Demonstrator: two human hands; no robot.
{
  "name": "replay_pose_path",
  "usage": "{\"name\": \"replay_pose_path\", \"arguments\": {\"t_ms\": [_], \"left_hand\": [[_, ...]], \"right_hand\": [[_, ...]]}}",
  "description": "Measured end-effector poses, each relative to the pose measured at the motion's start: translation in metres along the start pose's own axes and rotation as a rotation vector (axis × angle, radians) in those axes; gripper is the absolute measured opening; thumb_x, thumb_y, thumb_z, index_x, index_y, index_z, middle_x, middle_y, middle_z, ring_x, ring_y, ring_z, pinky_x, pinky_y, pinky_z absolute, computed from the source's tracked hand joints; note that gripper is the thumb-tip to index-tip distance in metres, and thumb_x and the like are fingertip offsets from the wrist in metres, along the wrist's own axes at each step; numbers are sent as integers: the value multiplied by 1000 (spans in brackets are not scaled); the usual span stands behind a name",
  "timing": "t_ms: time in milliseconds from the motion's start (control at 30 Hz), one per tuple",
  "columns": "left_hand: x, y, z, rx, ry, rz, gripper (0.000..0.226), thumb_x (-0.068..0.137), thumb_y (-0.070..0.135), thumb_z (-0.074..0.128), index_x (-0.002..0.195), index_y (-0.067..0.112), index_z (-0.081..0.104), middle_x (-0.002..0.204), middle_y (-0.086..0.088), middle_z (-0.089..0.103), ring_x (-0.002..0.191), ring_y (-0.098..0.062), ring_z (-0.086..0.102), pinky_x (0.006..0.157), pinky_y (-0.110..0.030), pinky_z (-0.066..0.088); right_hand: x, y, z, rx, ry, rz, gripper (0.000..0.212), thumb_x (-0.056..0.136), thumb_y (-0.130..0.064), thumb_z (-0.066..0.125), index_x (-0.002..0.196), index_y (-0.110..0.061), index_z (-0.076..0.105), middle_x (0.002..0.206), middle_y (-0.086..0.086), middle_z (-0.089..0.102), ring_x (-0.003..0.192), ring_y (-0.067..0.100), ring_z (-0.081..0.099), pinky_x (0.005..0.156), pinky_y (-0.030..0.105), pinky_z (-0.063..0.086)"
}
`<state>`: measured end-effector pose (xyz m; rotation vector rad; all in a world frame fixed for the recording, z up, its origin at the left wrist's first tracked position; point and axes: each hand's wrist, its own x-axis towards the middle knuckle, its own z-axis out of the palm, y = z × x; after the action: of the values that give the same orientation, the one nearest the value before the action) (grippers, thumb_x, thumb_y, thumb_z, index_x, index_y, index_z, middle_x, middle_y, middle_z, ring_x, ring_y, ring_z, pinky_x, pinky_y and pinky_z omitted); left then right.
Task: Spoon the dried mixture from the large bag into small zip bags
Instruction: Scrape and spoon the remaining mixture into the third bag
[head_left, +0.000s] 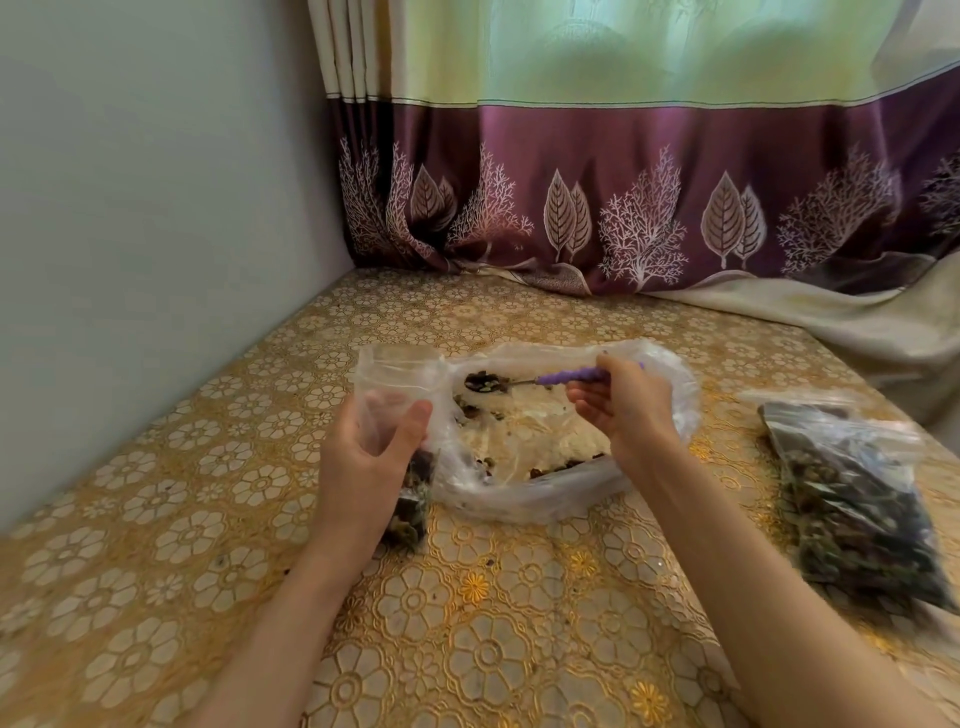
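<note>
The large clear bag (524, 499) lies open in the middle of the table, with only a few dark bits of dried mixture (558, 467) left inside. My left hand (374, 457) grips a small zip bag (397, 384) upright at the large bag's left side; its mouth is open and dark mixture fills its bottom. My right hand (623, 402) pinches the purple handle of a spoon (524, 382). The spoon's bowl holds mixture and hovers over the large bag, just right of the small bag's mouth.
Filled zip bags (852, 499) of dark mixture lie at the right of the table. The table carries a gold flower-patterned cloth (467, 623). A grey wall (156, 234) stands on the left and a purple curtain (623, 208) hangs behind.
</note>
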<state>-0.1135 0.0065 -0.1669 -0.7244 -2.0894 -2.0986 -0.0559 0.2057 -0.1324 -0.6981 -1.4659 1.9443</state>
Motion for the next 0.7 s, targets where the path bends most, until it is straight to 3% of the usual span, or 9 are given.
{"name": "replay_pose_path", "arguments": {"t_ms": [100, 200, 333, 600, 700], "left_hand": [[0, -1, 0, 14, -38, -21, 36, 72, 46, 61, 100, 25, 57, 84, 5, 72, 74, -6, 68, 64, -14, 51], [0, -2, 0, 3, -75, -29, 33, 73, 41, 63, 101, 25, 56, 86, 6, 72, 73, -7, 68, 63, -12, 50], [1, -3, 0, -3, -85, -30, 33, 73, 39, 64, 101, 24, 55, 87, 4, 73, 74, -7, 68, 64, -12, 50], [1, -3, 0, -39, -56, -30, 40, 65, 47, 67, 98, 28, 57, 83, 7, 72, 75, -7, 68, 61, -8, 47], [2, -4, -1, -20, -18, -34, 43, 63, 56, 66, 96, 30, 57, 86, -6, 69, 78, -19, 66, 60, -12, 49]], "right_hand": [[-4, -16, -1, 28, 27, -81, 40, 88, -4, 45, 51, -8, 60, 49, 3, 64, 45, 12, 54, 45, 20, 43], [-12, -34, 1, 86, -48, -167, 42, 89, -6, 44, 50, -9, 61, 56, 7, 68, 46, 11, 52, 44, 19, 41], [-26, -49, 11, 105, -167, -215, 30, 91, -10, 46, 67, -1, 61, 58, 7, 67, 47, 11, 54, 43, 17, 43], [-51, -60, 24, -114, -477, -428, 26, 94, -4, 44, 75, 1, 61, 69, 9, 73, 54, 13, 56, 47, 19, 46], [-51, -62, 22, -146, -514, -481, 21, 92, 0, 44, 83, 4, 62, 69, 7, 72, 56, 15, 57, 48, 21, 46]]}}
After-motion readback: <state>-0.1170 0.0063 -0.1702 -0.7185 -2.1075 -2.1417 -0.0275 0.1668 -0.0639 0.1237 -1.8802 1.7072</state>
